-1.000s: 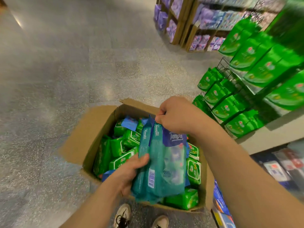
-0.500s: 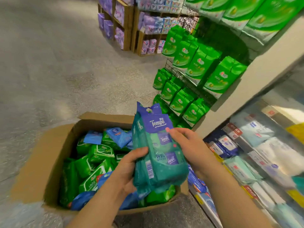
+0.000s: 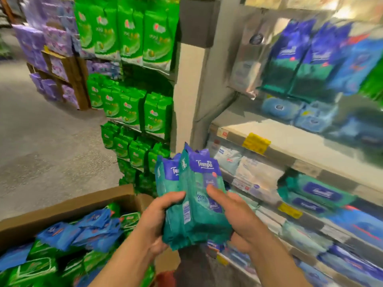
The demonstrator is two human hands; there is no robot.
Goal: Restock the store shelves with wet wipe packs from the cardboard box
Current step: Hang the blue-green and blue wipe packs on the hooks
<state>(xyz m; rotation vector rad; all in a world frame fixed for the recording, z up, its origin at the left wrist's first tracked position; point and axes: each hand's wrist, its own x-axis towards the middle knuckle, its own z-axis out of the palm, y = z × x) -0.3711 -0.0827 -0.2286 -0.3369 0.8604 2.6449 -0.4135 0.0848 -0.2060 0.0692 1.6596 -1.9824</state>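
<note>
Both hands are up in front of the shelving, holding a small bundle of teal wet wipe packs (image 3: pixel 192 206) between them. The packs stand upright, purple "Tempo" headers on top, at least two side by side and pressed together. The left hand (image 3: pixel 154 222) grips the bundle from its left side, thumb across the front near the barcode and fingers curled round behind. The right hand (image 3: pixel 241 220) holds the right side, thumb laid on the front of the nearest pack, the rest of its fingers wrapped under and behind, so I cannot see them fully.

The bundle hangs in the air just in front of the lower shelves (image 3: pixel 290 150) on the right, level with the shelf edge that carries a yellow price tag (image 3: pixel 256 142). It touches none of the shelves. Those shelves hold pale and blue wipe packs lying flat; higher up hang teal and blue bags (image 3: pixel 300 56), blurred.

Below and to the left sits the open cardboard box (image 3: pixel 68 208) on the floor (image 3: pixel 41 137), its near flap beside the left forearm. Inside is a loose heap of blue packs (image 3: pixel 83 235) over green packs (image 3: pixel 31 268).

Behind the box, the end of the shelving unit is hung with rows of green bags (image 3: pixel 128 106), and further off a wooden rack holds purple packs (image 3: pixel 47 38).
</note>
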